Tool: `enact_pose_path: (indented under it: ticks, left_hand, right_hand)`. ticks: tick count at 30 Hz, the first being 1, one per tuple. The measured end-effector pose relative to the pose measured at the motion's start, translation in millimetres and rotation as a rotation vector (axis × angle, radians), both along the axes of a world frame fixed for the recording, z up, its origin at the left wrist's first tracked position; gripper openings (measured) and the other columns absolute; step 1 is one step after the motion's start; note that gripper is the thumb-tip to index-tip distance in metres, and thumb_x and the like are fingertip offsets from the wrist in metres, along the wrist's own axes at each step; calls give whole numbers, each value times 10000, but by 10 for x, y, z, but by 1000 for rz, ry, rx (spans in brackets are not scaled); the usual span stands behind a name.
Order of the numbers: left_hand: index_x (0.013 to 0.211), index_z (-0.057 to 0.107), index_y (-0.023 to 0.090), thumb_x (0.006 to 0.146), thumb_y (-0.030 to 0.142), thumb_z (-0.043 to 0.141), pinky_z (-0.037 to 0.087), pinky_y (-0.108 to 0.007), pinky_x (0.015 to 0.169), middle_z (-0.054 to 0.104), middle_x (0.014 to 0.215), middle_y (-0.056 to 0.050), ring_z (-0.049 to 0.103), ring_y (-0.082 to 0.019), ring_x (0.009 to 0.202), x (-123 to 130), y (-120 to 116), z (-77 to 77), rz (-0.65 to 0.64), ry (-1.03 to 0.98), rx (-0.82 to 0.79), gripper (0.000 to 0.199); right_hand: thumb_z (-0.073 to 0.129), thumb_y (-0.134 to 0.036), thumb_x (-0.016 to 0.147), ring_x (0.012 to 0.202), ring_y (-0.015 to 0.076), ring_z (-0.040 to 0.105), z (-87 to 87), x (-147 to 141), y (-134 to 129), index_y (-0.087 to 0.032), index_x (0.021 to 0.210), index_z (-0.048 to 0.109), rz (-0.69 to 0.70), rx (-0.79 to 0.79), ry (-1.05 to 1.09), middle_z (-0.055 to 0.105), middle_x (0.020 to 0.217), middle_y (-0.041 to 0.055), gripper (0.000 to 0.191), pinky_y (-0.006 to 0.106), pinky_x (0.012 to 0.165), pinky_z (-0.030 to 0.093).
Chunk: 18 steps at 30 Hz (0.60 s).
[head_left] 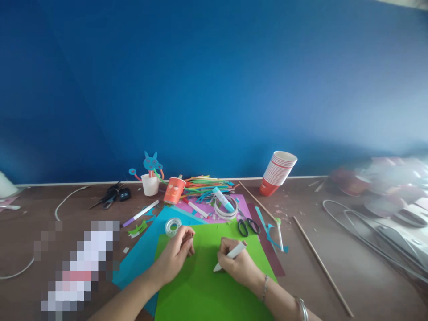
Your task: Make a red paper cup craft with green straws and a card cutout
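My right hand [236, 261] is closed around a white marker [236, 250] with a brownish end. Its pale tip points down and left, close to the green paper [214, 294]; whether it touches I cannot tell. My left hand [180, 247] rests at the left part of that sheet, fingers curled together; what they hold, if anything, is hidden. Just behind it lies a clear tape roll [173, 226]. Blue paper [138, 263] shows under the green sheet on the left. Black-handled scissors [248, 227] lie at the sheet's far right corner.
Behind the sheets are paper strips [209, 189], a glue stick [223, 199], a red marker [196, 208] and a red cup [174, 191]. A cup with a blue paper figure [151, 161] stands left. Tilted stacked cups [277, 174], a wooden stick [323, 265] and cables [361, 234] are right.
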<state>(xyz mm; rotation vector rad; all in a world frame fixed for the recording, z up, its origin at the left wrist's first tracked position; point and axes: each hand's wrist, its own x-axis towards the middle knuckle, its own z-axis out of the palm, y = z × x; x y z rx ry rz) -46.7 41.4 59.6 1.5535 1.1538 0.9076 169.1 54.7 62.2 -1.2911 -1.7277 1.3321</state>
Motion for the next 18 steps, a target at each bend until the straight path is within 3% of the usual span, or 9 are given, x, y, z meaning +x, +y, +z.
enact_pose_path:
  ticks: [18]
  left_hand:
    - [999,433,223,949,359,370,451,-276,684,515,718,28,523,-146,682,15,-12,16,19,15,11,158]
  right_hand:
    - [499,-151,672,454,89,318,21,-65,-21,-220,533,372,-3,77,-202,365,453,-75,201,216,440,230]
